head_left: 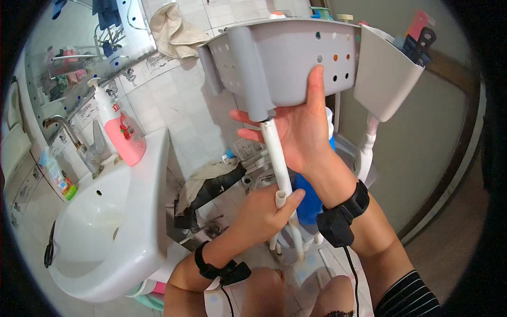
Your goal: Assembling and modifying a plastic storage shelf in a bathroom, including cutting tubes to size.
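My right hand (303, 127) supports a grey plastic shelf basket (290, 58) with round holes from below. Its thumb presses up against the basket's side, and its fingers pass behind the corner post. Lower down, my left hand (261, 214) is closed around a white pole (274, 150) that runs up to that post. A short white tube end (281, 196) sticks up beside the left thumb. A light grey bin (388, 71) with combs or brushes in it hangs on the basket's right side, with another white pole (364, 158) beneath it.
On the left is a white washbasin (148, 211) with a metal tap (79, 142) and a pink pump bottle (124, 132). A beige cloth (174, 31) hangs by the mirror (84, 53). A blue bottle (309, 203) stands behind my hands. A door (417, 174) is at the right.
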The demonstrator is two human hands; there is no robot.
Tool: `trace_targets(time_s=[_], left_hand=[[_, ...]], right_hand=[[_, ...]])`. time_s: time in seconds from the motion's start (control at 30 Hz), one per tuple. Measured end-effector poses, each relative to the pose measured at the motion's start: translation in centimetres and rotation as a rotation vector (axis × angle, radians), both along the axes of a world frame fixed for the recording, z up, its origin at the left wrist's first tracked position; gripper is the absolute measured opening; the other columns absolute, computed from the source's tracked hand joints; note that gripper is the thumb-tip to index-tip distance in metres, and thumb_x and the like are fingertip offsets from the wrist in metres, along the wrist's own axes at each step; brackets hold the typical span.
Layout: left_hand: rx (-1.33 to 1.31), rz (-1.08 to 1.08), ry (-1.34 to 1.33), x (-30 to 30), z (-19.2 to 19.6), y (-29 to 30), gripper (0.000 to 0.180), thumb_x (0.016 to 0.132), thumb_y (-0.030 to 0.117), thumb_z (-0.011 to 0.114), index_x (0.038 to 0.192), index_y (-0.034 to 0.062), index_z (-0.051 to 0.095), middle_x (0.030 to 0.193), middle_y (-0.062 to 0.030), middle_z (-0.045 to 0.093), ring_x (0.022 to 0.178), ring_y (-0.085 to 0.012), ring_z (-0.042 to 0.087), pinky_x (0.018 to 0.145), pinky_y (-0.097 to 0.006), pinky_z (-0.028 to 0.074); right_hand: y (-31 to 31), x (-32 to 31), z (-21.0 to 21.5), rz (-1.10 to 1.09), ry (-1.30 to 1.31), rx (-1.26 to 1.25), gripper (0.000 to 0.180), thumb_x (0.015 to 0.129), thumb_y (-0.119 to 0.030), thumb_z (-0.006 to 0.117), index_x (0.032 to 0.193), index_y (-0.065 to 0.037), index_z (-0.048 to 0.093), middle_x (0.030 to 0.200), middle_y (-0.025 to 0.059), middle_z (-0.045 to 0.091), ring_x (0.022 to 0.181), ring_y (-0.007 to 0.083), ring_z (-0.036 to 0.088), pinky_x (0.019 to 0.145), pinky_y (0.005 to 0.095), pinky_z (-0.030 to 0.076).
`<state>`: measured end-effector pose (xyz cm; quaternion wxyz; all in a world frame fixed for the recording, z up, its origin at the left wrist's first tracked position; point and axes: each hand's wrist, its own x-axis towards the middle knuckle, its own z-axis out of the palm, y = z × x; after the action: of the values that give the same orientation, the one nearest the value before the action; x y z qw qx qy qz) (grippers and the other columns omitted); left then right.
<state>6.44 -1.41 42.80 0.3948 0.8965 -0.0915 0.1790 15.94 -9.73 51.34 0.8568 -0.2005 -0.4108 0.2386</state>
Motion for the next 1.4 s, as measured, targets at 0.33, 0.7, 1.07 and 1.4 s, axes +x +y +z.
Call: trace_targets(time_s=[0.33,0.7,1.07,1.4], left_hand=[[0.042,-0.041,0.083,0.1,0.7,-1.2,0.034,0.086,0.032,0.056,0.072,0.0006,0.057,0.057,-0.0096,0.056,0.052,-0.0199,0.054,0.049,-0.033,0.041],[-0.159,0.112,-0.131,-4.1,6.5,0.8,0.028,0.089,0.028,0.050,0.087,0.0006,0.058,0.064,0.0018,0.050,0.058,-0.0075,0.044,0.053,-0.022,0.034],[-0.049,0.278,-0.216,-4.8,7.7,0.5,0.018,0.084,0.019,0.057,0.083,0.0007,0.056,0.066,0.0012,0.052,0.060,-0.0067,0.046,0.053,-0.022,0.038],[-0.041,0.475,-0.601,-4.6,10.7,0.7,0.032,0.092,0.031,0.046,0.082,0.0028,0.056,0.059,-0.0015,0.052,0.053,-0.0080,0.046,0.048,-0.021,0.035]], right_hand=[[-1.6,0.3,-0.1,-0.062,-0.004,-0.097,0.083,0.074,-0.075,0.039,0.128,-0.012,0.035,0.114,0.0079,0.046,0.073,0.0305,0.062,0.039,0.0250,0.043],[-1.9,0.4,0.3,-0.056,0.128,-0.132,0.074,0.077,-0.070,0.043,0.121,-0.011,0.042,0.096,0.0023,0.052,0.074,0.0347,0.063,0.034,0.0210,0.030],[-2.5,0.4,-0.3,-0.014,0.078,-0.127,0.079,0.075,-0.069,0.047,0.126,-0.010,0.036,0.106,0.0052,0.046,0.074,0.0313,0.064,0.032,0.0199,0.035],[-2.1,1.8,-0.3,0.036,0.146,-0.173,0.075,0.075,-0.068,0.049,0.123,-0.010,0.043,0.112,0.0074,0.047,0.075,0.0317,0.061,0.034,0.0204,0.034]])
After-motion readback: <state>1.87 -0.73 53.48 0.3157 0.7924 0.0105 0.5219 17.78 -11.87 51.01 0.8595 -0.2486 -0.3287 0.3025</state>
